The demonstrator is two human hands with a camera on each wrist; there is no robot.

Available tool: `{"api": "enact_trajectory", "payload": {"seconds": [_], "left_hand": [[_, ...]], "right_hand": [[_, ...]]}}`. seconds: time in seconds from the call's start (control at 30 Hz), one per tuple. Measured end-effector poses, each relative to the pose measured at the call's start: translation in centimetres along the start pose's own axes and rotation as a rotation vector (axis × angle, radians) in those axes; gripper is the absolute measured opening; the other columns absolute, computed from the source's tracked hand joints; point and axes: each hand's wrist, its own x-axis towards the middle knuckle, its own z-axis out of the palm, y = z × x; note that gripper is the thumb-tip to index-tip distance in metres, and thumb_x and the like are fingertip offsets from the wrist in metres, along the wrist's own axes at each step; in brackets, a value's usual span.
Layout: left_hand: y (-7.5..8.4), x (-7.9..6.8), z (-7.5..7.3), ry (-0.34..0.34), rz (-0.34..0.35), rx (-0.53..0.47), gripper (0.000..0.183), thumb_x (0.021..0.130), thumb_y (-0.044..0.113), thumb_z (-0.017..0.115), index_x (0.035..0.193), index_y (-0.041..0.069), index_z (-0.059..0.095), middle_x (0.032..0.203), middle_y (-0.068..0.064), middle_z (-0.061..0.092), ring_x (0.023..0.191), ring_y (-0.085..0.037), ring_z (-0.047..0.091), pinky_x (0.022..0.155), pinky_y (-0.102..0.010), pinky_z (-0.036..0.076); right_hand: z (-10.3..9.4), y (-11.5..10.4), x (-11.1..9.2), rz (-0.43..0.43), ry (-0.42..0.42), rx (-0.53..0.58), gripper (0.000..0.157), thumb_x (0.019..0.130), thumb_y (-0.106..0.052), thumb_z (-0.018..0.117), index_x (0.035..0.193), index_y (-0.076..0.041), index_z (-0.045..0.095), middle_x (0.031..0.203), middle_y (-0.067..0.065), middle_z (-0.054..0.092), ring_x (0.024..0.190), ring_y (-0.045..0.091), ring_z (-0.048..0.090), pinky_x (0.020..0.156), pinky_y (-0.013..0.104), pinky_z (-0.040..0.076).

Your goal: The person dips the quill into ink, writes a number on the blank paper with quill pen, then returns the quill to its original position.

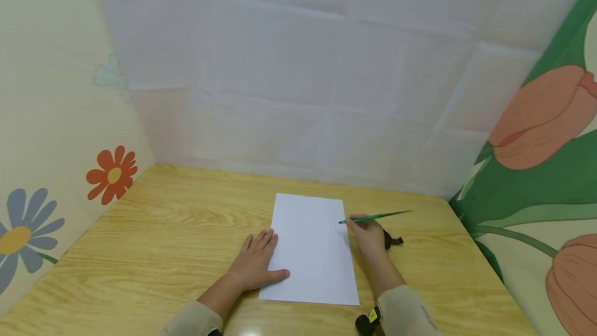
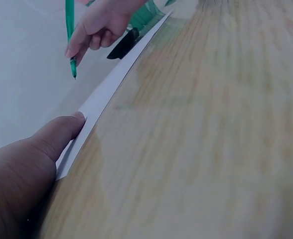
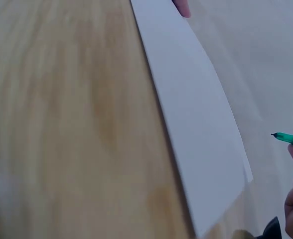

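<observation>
Left hand (image 1: 255, 264) flat, right (image 1: 370, 238) (raised) pinching pen (image 1: 382, 215)

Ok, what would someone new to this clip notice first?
The white paper on the table, with the left hand resting at its left edge. Then the green pen in the right hand, its tip near the paper's right edge. Big printed tulips stand out at the head view's right.
</observation>
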Motion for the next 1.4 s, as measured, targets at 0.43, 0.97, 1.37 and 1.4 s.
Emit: {"api": "enact_trajectory", "payload": {"seconds": [0.43, 0.97, 1.37, 1.4], "left_hand": [[0.3, -0.3, -0.4, -0.003, 0.005, -0.014, 0.100, 0.083, 0.067, 0.062, 0.150, -0.001, 0.033, 0.160, -0.019, 0.027, 0.151, -0.036, 0.019, 0.122, -0.058, 0.009], [0.3, -0.5, -0.6, -0.018, 0.008, -0.020, 0.100, 0.083, 0.066, 0.061, 0.151, -0.001, 0.032, 0.161, -0.018, 0.025, 0.151, -0.035, 0.018, 0.122, -0.059, 0.007], [0.2, -0.6, -0.6, -0.010, 0.016, -0.042, 0.101, 0.082, 0.067, 0.062, 0.150, -0.003, 0.033, 0.160, -0.020, 0.026, 0.151, -0.036, 0.019, 0.122, -0.059, 0.007], [0.2, -0.6, -0.6, -0.008, 0.021, -0.044, 0.101, 0.082, 0.067, 0.062, 0.150, -0.003, 0.033, 0.160, -0.020, 0.026, 0.151, -0.037, 0.019, 0.122, -0.059, 0.007]], "right_hand": [[2.8, -0.7, 0.5, -0.009, 0.014, 0.061, 0.029, 0.087, -0.017, 0.074, 0.109, 0.002, 0.069, 0.111, 0.020, 0.070, 0.103, 0.026, 0.064, 0.075, 0.018, 0.050], [4.8, -1.0, 1.7, -0.005, 0.018, 0.061, 0.029, 0.088, -0.015, 0.072, 0.110, 0.003, 0.069, 0.117, 0.021, 0.069, 0.111, 0.032, 0.065, 0.086, 0.024, 0.054], [5.8, -1.8, 2.4, 0.014, 0.029, 0.059, 0.029, 0.088, -0.014, 0.071, 0.109, 0.005, 0.068, 0.114, 0.024, 0.069, 0.111, 0.035, 0.065, 0.089, 0.031, 0.056], [5.9, -1.8, 2.5, 0.012, 0.036, 0.061, 0.028, 0.087, -0.013, 0.071, 0.108, 0.006, 0.069, 0.113, 0.024, 0.070, 0.109, 0.035, 0.065, 0.088, 0.030, 0.056]]}}
